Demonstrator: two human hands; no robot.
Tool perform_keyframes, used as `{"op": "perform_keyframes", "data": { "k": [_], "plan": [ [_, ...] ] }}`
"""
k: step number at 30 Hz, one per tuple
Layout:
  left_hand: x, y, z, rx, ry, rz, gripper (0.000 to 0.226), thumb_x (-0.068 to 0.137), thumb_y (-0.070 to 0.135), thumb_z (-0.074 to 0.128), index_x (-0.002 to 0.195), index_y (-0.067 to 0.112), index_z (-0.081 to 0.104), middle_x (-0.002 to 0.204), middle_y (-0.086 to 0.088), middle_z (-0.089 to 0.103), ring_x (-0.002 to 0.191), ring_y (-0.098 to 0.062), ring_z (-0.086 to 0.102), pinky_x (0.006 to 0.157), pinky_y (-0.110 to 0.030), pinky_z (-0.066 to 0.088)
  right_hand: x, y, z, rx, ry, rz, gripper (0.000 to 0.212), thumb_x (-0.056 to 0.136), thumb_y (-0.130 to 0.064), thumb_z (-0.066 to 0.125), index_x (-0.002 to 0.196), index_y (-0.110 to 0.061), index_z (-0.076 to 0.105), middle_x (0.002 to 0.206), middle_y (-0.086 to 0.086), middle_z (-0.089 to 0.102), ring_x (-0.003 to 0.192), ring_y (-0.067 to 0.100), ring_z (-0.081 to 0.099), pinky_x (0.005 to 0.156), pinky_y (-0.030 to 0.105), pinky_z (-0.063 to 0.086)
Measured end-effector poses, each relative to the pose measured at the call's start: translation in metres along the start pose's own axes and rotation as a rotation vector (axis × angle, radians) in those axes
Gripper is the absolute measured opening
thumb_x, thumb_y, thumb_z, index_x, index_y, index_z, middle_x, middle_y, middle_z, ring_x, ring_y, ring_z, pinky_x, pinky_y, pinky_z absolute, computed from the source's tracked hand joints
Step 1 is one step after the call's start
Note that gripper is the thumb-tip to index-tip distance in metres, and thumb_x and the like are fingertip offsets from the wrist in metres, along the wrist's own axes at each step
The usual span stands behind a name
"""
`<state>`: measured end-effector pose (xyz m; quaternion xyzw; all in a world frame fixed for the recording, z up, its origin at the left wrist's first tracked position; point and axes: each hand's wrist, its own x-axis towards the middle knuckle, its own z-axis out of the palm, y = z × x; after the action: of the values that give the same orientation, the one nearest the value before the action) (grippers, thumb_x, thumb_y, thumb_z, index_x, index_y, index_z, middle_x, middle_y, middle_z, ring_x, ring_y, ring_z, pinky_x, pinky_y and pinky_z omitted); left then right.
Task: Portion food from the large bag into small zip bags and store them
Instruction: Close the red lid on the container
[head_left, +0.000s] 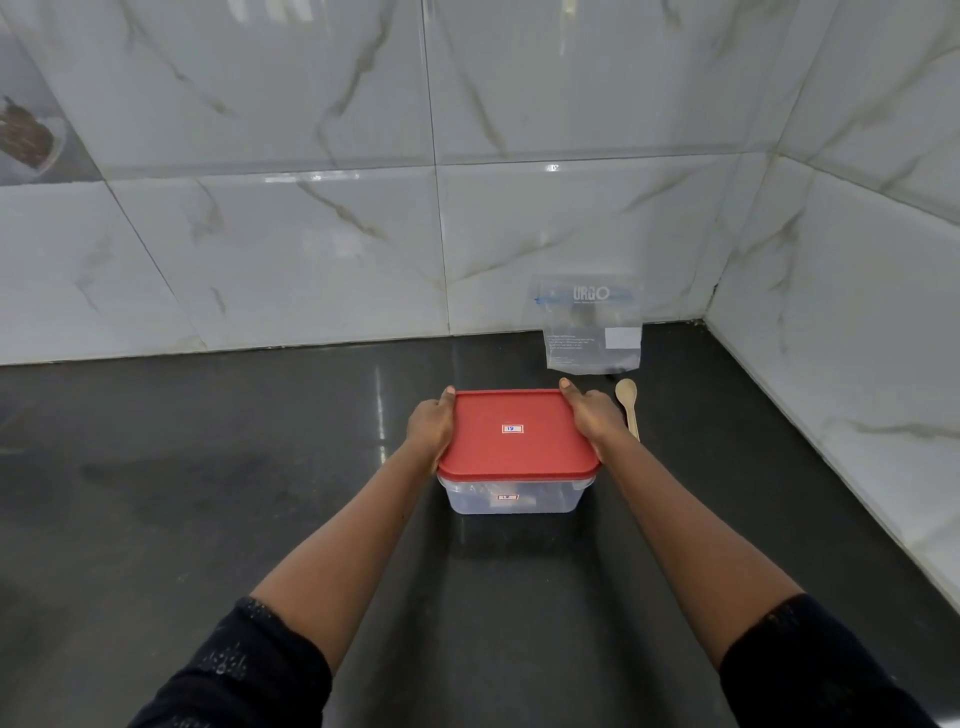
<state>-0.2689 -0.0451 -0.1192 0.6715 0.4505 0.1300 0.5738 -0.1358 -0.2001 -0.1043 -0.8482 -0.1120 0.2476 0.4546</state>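
Observation:
A clear plastic container (511, 499) with a red lid (514, 434) stands on the dark countertop (260, 493). My left hand (430, 428) grips the lid's left edge and my right hand (592, 415) grips its right edge. The inside of the container is hidden by the lid. A clear zip bag (589, 327) printed with white lettering leans upright against the marble wall behind the container. It looks empty. A small wooden spoon (628, 405) lies on the counter just right of my right hand.
White marble tiles form the back wall (311, 234) and the right wall (857, 338), meeting in a corner behind the bag. The counter's right side runs along the right wall. A smudge marks the counter to the left.

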Motion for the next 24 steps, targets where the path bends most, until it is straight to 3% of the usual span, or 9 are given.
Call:
{"op": "perform_keyframes", "data": {
  "k": [7,9,11,13,15,17,20,24],
  "plan": [
    [0.006,0.021,-0.003,0.266,0.124,0.044,0.052,0.101,0.035,0.029,0.114,-0.008,0.055,0.121,-0.024,0.056,0.113,-0.037,0.053,0.091,-0.037,0.040,-0.009,-0.003,0.003,-0.002,0.002,0.010,0.052,0.100,-0.044,0.025,0.129,-0.008,0.049,0.130,0.015,0.053,0.118,0.030,0.052,0.090,0.033,0.039],
    [0.009,0.025,-0.003,0.271,0.159,0.031,0.051,0.102,0.033,0.028,0.119,-0.008,0.053,0.125,-0.026,0.054,0.117,-0.039,0.050,0.095,-0.038,0.039,-0.010,-0.003,0.007,0.001,0.013,0.063,0.060,0.098,-0.050,0.021,0.129,-0.007,0.050,0.128,0.016,0.055,0.115,0.032,0.056,0.094,0.040,0.047],
    [0.012,0.026,-0.003,0.249,0.185,0.009,0.051,0.102,0.034,0.027,0.121,-0.007,0.052,0.127,-0.026,0.053,0.118,-0.039,0.049,0.097,-0.039,0.039,-0.012,-0.002,0.010,0.050,0.033,0.128,0.065,0.097,-0.054,0.020,0.125,-0.004,0.051,0.120,0.015,0.057,0.104,0.033,0.061,0.074,0.040,0.058],
    [0.013,0.026,-0.003,0.245,0.196,0.000,0.054,0.101,0.036,0.025,0.124,-0.005,0.051,0.130,-0.025,0.052,0.120,-0.039,0.048,0.099,-0.040,0.037,-0.013,-0.004,0.014,0.047,0.070,0.147,0.064,0.098,-0.054,0.021,0.123,-0.003,0.052,0.107,0.011,0.052,0.093,0.031,0.062,0.052,0.031,0.055],
    [0.010,0.023,-0.002,0.267,0.213,-0.005,0.058,0.101,0.040,0.020,0.127,-0.002,0.050,0.133,-0.024,0.049,0.122,-0.039,0.047,0.102,-0.042,0.035,-0.013,-0.003,0.018,0.025,0.103,0.139,0.063,0.099,-0.053,0.023,0.119,-0.003,0.054,0.104,0.009,0.050,0.085,0.028,0.060,0.047,0.029,0.053],
    [0.005,0.020,0.001,0.318,0.265,-0.015,0.064,0.099,0.046,0.014,0.130,0.001,0.048,0.136,-0.024,0.045,0.123,-0.038,0.045,0.102,-0.045,0.034,-0.013,-0.004,0.021,0.005,0.145,0.127,0.061,0.099,-0.053,0.025,0.116,-0.002,0.056,0.110,0.013,0.055,0.086,0.029,0.059,0.050,0.032,0.055],
    [0.000,0.020,0.006,0.369,0.339,-0.019,0.067,0.098,0.050,0.011,0.129,0.005,0.050,0.134,-0.022,0.045,0.120,-0.037,0.048,0.098,-0.047,0.037,-0.010,-0.006,0.022,-0.013,0.182,0.129,0.059,0.099,-0.050,0.027,0.116,-0.002,0.056,0.115,0.016,0.056,0.098,0.033,0.059,0.068,0.041,0.060],
    [0.000,0.022,0.005,0.308,0.461,0.021,0.065,0.100,0.046,0.017,0.111,-0.002,0.059,0.117,-0.023,0.058,0.106,-0.038,0.056,0.091,-0.046,0.044,-0.010,-0.010,0.023,-0.015,0.189,0.147,0.056,0.100,-0.049,0.027,0.116,-0.003,0.056,0.113,0.015,0.055,0.094,0.031,0.056,0.077,0.045,0.058]
  ]
}}
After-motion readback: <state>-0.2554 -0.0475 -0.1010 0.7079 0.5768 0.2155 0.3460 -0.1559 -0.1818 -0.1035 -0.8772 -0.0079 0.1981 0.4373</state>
